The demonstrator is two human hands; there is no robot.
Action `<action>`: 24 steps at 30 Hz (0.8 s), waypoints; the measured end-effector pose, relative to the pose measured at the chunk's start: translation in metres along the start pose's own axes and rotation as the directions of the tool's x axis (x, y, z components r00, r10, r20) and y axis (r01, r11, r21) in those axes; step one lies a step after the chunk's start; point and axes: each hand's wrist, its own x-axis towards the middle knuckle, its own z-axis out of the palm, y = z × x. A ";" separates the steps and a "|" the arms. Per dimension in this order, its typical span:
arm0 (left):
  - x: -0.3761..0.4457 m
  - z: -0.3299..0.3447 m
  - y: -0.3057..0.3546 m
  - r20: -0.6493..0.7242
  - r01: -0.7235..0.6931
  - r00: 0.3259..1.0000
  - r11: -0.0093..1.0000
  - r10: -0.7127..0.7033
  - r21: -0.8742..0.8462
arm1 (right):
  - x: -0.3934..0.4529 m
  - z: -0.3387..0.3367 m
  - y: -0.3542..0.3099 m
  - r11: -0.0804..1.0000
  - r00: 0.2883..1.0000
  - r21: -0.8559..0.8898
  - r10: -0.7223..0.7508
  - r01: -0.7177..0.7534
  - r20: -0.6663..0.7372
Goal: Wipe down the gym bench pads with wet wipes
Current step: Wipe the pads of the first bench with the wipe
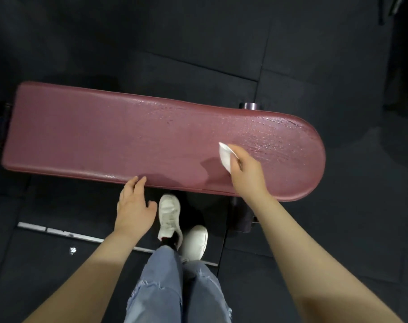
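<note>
A long maroon bench pad (105,136) lies across the view, its rounded end to the right. The right part of the pad glistens with wet streaks. My right hand (246,170) is over that part and pinches a folded white wet wipe (225,155), which touches the pad surface. My left hand (134,203) sits at the pad's near edge, its relaxed fingertips touching the rim and holding nothing.
Dark rubber floor tiles (198,43) surround the bench. My two white shoes (169,217) and jeans stand just below the near edge. A dark bench leg (242,217) stands under the right end, and a metal floor strip (58,231) runs at lower left.
</note>
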 end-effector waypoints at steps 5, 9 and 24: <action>0.012 -0.004 0.004 -0.044 -0.055 0.998 0.997 0.053 -0.046 | 0.097 0.034 -0.046 0.984 0.983 -0.110 -0.152 0.141 -0.101; 0.023 -0.006 0.007 -0.025 -0.121 0.993 0.990 0.119 -0.068 | 0.157 0.064 -0.062 0.938 0.965 -0.259 -0.254 0.230 -0.062; 0.079 -0.043 0.014 0.045 -0.131 0.989 0.979 0.139 -0.159 | 0.091 0.074 0.004 0.352 0.170 0.027 -0.515 0.936 0.840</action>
